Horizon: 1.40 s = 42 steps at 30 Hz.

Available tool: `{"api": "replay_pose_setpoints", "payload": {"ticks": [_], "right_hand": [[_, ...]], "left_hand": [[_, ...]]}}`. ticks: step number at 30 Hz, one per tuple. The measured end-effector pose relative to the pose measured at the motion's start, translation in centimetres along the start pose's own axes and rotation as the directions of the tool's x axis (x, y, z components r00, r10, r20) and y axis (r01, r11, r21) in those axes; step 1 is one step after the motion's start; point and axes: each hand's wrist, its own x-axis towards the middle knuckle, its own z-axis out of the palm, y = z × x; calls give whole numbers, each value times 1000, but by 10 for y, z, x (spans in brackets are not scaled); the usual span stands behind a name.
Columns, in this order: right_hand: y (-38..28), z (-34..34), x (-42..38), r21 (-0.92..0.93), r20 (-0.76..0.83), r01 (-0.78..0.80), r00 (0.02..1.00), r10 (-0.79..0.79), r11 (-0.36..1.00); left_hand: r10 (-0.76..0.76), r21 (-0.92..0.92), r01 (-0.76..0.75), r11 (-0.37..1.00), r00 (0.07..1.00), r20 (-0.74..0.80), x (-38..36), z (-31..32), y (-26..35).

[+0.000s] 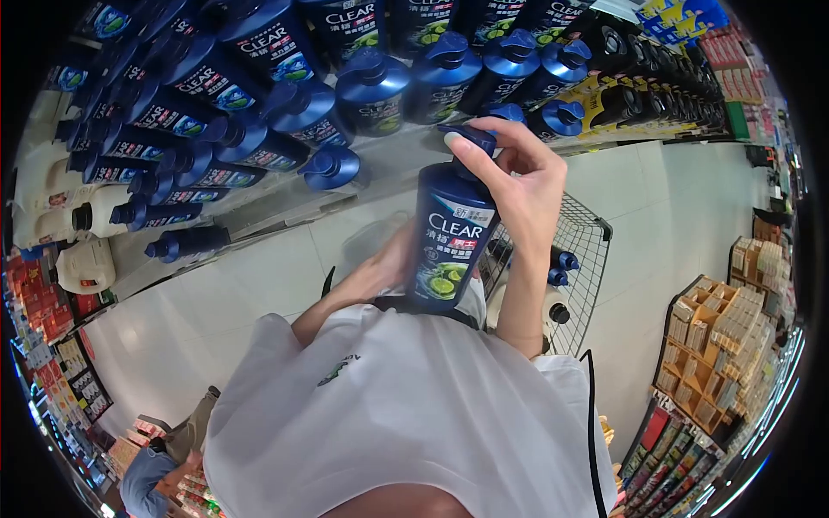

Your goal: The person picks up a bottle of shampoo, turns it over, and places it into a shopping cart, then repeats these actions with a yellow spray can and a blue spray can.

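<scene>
A dark blue CLEAR pump bottle of shampoo (449, 250) is held upright in front of my white shirt, its label with green limes facing me. My right hand (527, 173) is closed round the pump head and neck at the top. Lower down, my left hand (395, 259) holds the bottle's left side, slightly blurred, with its fingers partly hidden behind the bottle. Just beyond stands the shelf (389, 164) with rows of similar blue pump bottles (371, 95). One short blue bottle (332, 167) sits at the shelf's front edge.
A wire shopping cart (587, 259) stands at my right, holding several blue bottles (560, 269) and a white jug (557, 306). White jugs (86, 263) line the shelf at left. Black bottles (617, 104) fill its right part. Another person (160, 466) is behind at left; a wooden display rack (708, 345) is at right.
</scene>
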Motion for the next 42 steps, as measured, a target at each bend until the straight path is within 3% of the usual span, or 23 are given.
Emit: {"api": "replay_pose_setpoints", "payload": {"ticks": [2,3,6,10,11,14,15,18,28,31,42], "right_hand": [[16,7,2,43,48,-65,997,63,997],[13,10,2,41,73,-72,995,69,997],[35,20,8,245,130,-55,991,23,968],[41,24,8,472,273,-233,956,110,850],[45,28,8,462,320,-211,945,60,861],[40,37,5,648,431,-369,899,78,666],[41,40,6,628,439,-384,893,100,677],[50,46,4,708,486,-451,869,88,543],[88,61,0,822,560,-566,789,-255,54],[86,63,-2,824,567,-558,807,-163,102],[91,68,-5,837,544,-521,827,-145,169]], "left_hand": [[12,-26,-10,1000,998,67,1,-19,-9],[2,37,-2,999,1000,-10,-3,-15,-6],[-11,-25,9,1000,997,-76,-13,-15,-6],[36,-3,-36,999,999,-14,-15,-28,-12],[30,-68,-31,997,999,-15,-14,-34,-15],[62,-116,-56,992,997,44,-14,-36,-17],[36,-126,-38,991,999,-21,-16,-33,-15],[63,-112,-59,992,998,29,-21,-30,-13],[34,32,-36,999,998,44,-28,-26,-13],[51,-152,-44,987,998,44,-36,-14,-4],[43,-135,-44,990,999,-10,-36,-17,-8]]}}
